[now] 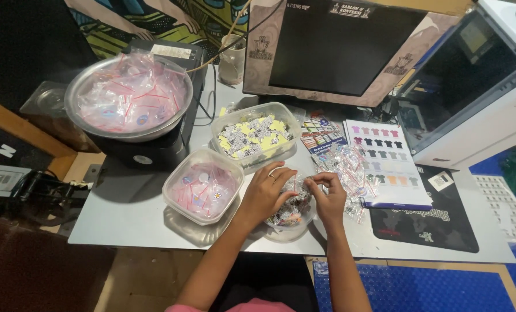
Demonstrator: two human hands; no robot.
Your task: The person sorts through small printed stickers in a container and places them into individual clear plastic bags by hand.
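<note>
I've got both hands bunched over the small bowl of printed bits — left hand curled on the heap, right hand pinching one — and a nudge could tip it off the table edge.

Grey table top: smooth, matt, laminate-like. Large round bowl: bare metal, dull sheen, filled with glossy clear plastic bags. Two tubs, one by the left hand and one behind: translucent plastic, slightly cloudy. Paper slips inside rear tub, matt. Colour chart: glossy printed card. Black mat: matt, soft-looking. Monitor screen: dark, smooth.
</note>
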